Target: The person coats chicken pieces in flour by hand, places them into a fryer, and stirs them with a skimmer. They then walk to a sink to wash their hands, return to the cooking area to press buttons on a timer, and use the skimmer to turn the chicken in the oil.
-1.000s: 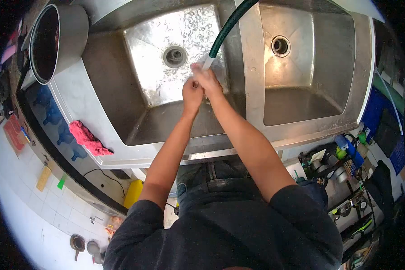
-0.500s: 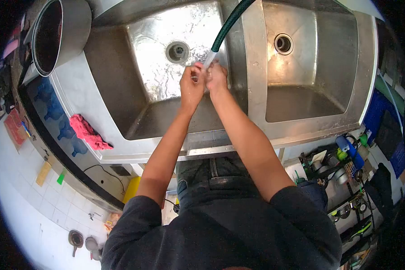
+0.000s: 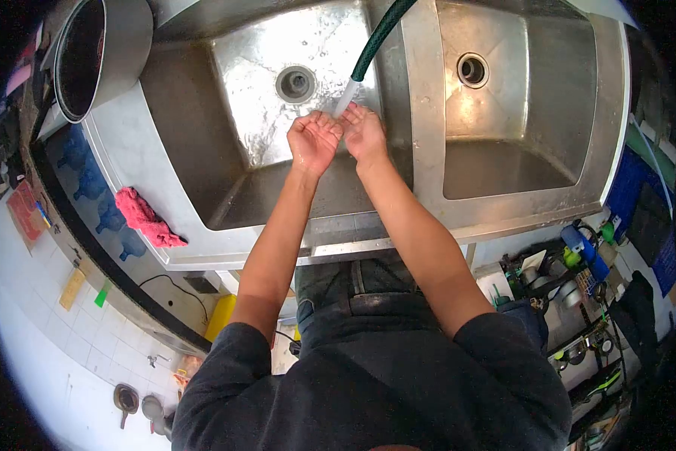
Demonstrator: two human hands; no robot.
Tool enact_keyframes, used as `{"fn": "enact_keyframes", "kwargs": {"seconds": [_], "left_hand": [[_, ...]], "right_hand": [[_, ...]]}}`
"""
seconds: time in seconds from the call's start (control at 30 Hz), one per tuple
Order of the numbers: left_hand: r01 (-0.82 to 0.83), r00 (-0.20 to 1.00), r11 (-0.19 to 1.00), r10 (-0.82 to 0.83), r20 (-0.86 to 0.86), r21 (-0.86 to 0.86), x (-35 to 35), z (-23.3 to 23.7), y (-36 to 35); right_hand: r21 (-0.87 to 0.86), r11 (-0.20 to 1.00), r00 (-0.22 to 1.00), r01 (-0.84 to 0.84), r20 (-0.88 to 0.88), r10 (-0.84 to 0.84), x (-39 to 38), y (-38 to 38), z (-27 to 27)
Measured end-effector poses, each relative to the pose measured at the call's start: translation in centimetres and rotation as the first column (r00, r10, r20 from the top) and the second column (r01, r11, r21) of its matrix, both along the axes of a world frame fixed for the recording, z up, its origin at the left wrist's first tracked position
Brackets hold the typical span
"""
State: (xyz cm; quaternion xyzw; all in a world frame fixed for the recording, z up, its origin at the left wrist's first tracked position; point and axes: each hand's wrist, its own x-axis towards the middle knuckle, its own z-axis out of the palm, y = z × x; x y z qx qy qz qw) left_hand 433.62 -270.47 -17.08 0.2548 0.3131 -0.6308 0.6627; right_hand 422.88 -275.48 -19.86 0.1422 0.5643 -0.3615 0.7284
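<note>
My left hand [image 3: 315, 143] and my right hand [image 3: 364, 134] are side by side over the left sink basin [image 3: 202, 120], palms up and slightly cupped. Both are open and hold nothing. Just beyond the fingers is the pale end of a dark green hose [image 3: 375, 46], which reaches in from the top of the view. The stream between hose and fingers is hard to make out. Wet, shiny metal lines the basin floor, and a round drain [image 3: 296, 84] lies ahead of my left hand.
To the right is a second basin [image 3: 488, 169] with its own drain [image 3: 472, 71]. A crumpled pink cloth [image 3: 144, 218] lies on the left ledge. A large metal pot [image 3: 124, 56] stands at the upper left. Utensils and cookware [image 3: 571, 293] crowd the lower right.
My hands were closer together with fingers bent at the hose end. Now they have turned palms up, fingers extended, a little nearer to me.
</note>
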Motion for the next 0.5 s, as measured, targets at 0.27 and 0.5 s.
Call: {"fn": "enact_keyframes", "kwargs": {"seconds": [0.27,0.5], "left_hand": [[0.014,0.995,0.996,-0.006,0.097,-0.085,0.4,-1.4,0.4],[0.089,0.875,0.991,-0.128,0.466,0.103,-0.7,-1.8,0.4]], "right_hand": [[-0.276,0.858,0.898,-0.432,-0.213,0.384,0.4,-0.4,1.2],[-0.287,0.647,0.646,-0.706,-0.635,0.423,0.0,0.7,1.6]]}}
